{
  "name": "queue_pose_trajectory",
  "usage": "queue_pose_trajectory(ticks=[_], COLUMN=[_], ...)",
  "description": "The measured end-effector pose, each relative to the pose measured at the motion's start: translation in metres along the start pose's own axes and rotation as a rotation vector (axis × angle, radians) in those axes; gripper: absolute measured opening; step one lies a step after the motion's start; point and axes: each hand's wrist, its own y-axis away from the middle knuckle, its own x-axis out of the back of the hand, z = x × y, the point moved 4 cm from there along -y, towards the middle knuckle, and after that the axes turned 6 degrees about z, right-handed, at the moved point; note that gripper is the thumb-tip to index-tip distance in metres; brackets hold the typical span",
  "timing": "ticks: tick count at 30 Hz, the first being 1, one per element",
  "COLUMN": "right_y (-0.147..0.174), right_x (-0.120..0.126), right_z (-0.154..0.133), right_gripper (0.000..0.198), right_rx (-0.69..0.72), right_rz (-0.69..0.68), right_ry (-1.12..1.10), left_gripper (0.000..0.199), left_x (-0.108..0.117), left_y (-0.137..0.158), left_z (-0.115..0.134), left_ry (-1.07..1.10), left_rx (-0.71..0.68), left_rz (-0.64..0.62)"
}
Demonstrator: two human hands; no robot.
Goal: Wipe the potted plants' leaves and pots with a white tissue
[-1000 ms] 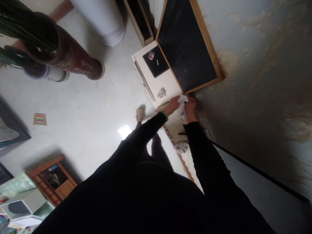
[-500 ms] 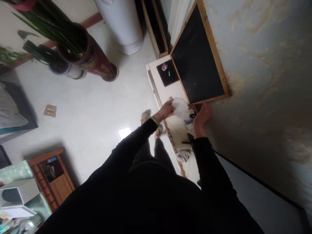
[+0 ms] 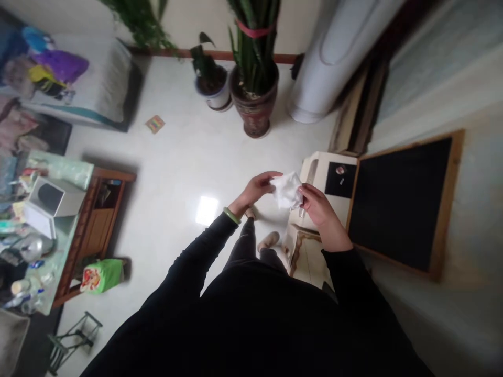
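A crumpled white tissue [image 3: 287,190] is stretched between my two hands, out in front of my body. My left hand [image 3: 257,188], with a green bangle [image 3: 232,215] at its wrist, pinches the left edge. On the opposite edge, the thumb and fingers of my right hand [image 3: 317,207] are closed. Just beyond the right hand stands a white cabinet [image 3: 341,210] with a black square [image 3: 334,180] on its top and small items on that. A wood-framed blackboard [image 3: 398,204] leans against the wall behind the cabinet.
Ahead are a tall potted plant [image 3: 256,107], a smaller potted plant [image 3: 214,93] and a white column-shaped unit [image 3: 314,89]. At left, a cluttered table [image 3: 74,230] has a green bag [image 3: 106,275] beside it. A folding stool [image 3: 78,335] stands lower left, on the pale floor [image 3: 168,173].
My view has swung left. My right hand has come away from the blackboard's lower corner and taken hold of the tissue, which my left hand held alone before.
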Motion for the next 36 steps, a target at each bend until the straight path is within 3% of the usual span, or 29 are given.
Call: queue_pose_trajectory(ticks=[2, 7, 14, 18, 22, 26, 28, 33, 36], right_y=[-0.011, -0.032, -0.053, -0.085, -0.145, -0.207, -0.230, -0.268, -0.292], right_x=[-0.057, -0.197, -0.356, -0.438, -0.525, -0.619, -0.671, -0.802, -0.873], right_z=[-0.013, -0.037, -0.055, -0.059, -0.066, -0.081, -0.092, -0.116, -0.128], right_gripper=[0.062, 0.063, 0.066, 0.065, 0.060, 0.061, 0.061, 0.060, 0.061], right_rx=[-0.009, 0.047, -0.014, -0.087, -0.049, -0.051, -0.068, -0.111, -0.094], right_rz=[-0.107, -0.200, -0.457, -0.639, -0.711, -0.737, -0.786, -0.930, -0.980], right_ry=[0.064, 0.262, 0.332, 0.378, 0.416, 0.430, 0.458, 0.529, 0.553], left_gripper=[0.054, 0.052, 0.045, 0.041, 0.046, 0.088, 0.098, 0.074, 0.082], left_x=[0.043, 0.137, 0.254, 0.323, 0.396, 0.466, 0.502, 0.596, 0.650], left_y=[0.011, 0.040, 0.043, 0.025, -0.009, -0.047, -0.061, -0.085, -0.100], left_z=[0.032, 0.097, 0.149, 0.178, 0.207, 0.238, 0.255, 0.297, 0.330], left_ry=[0.042, 0.182, 0.215, 0.263, 0.255, 0.213, 0.184, 0.146, 0.130], left_rx=[-0.022, -0.045, -0.195, -0.293, -0.311, -0.296, -0.335, -0.438, -0.497], left_rz=[0.101, 0.351, 0.772, 0.889, 1.004, 1.012, 1.034, 1.176, 1.211])
